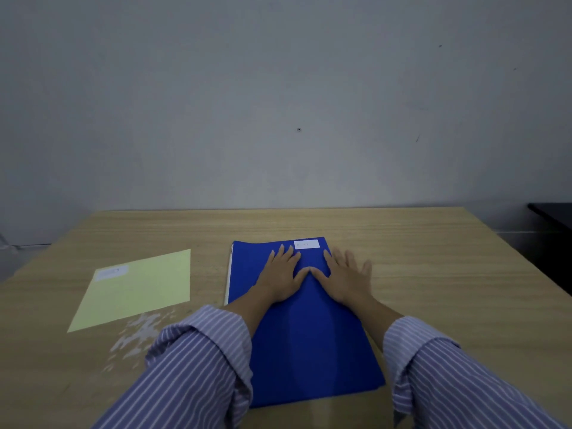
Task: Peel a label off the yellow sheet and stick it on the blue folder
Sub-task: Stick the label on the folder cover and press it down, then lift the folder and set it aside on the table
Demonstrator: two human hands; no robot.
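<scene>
Seems the last step: white label (306, 244) already on top edge of blue folder (309, 335) at frame centre, both hands (283, 275) (346, 278) flat with fingers open, empty; next only lifting away, yellow sheet (139, 289) at left.

- The writing on the white label (306, 244) stuck to the blue folder (309, 342) is too small to read.
- The label (110, 272) on the yellow sheet (139, 292) is faint, its marks unreadable.
- Both striped sleeves (198, 366) run off the bottom edge.
- The hands' palms lie face down, hidden.
- A dark object (554, 218) is cut off at the right edge.
</scene>
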